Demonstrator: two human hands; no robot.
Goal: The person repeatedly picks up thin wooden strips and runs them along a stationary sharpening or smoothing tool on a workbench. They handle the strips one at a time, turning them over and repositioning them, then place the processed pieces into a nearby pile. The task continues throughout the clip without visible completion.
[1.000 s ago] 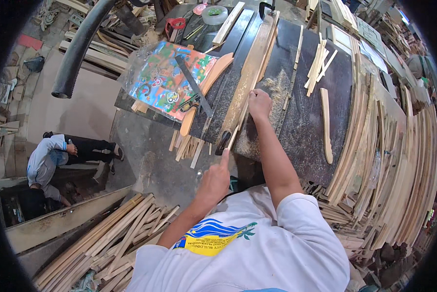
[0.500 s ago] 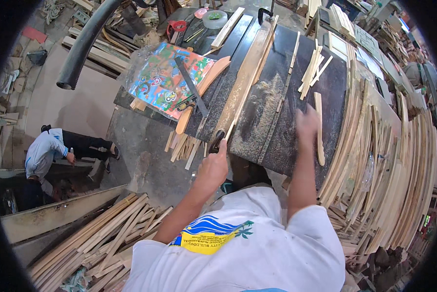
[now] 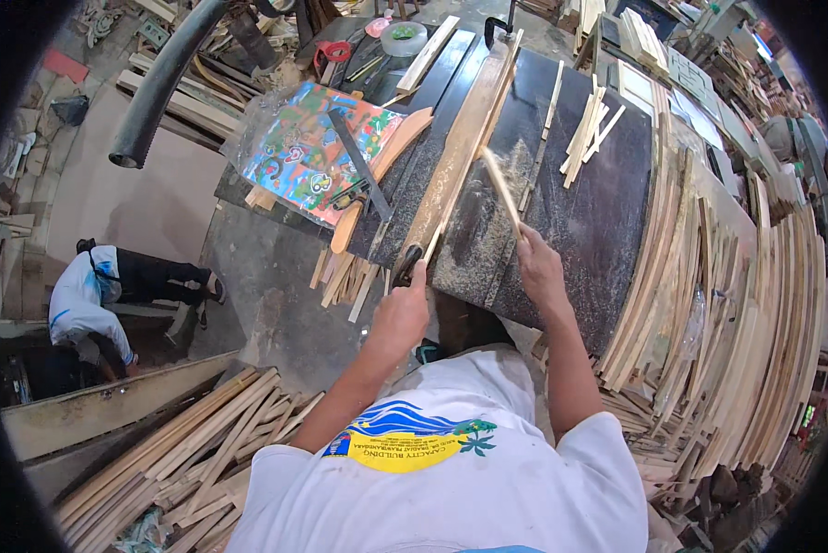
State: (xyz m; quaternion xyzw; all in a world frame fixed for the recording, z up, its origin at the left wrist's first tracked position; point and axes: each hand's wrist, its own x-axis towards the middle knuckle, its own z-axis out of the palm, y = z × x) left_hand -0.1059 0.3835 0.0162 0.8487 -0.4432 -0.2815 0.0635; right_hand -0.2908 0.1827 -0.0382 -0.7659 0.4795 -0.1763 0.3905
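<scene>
My left hand (image 3: 400, 318) is closed at the near edge of the dark table, gripping the end of a thin wooden strip (image 3: 439, 232). That strip runs along the right side of a long brown board (image 3: 451, 170), which a black clamp (image 3: 408, 264) holds at the near end and another clamp (image 3: 498, 29) at the far end. In my right hand (image 3: 540, 269) is a pale wooden stick (image 3: 500, 188), tilted up and to the left. Its far tip comes close to the board's right edge; whether they touch I cannot tell. Sawdust (image 3: 474, 249) covers the table around it.
Several thin offcuts (image 3: 587, 138) lie on the dark tabletop (image 3: 607, 212). To the left are a colourful sheet (image 3: 303, 152), a metal ruler (image 3: 360, 164) and a curved wooden piece (image 3: 386, 170). Long strips (image 3: 709, 304) are stacked at right. Another person (image 3: 91, 286) bends down at far left.
My right hand has picked up the wooden stick from the table's right side and brought it left to the board. My left hand has stayed almost in place. The other person has bent lower.
</scene>
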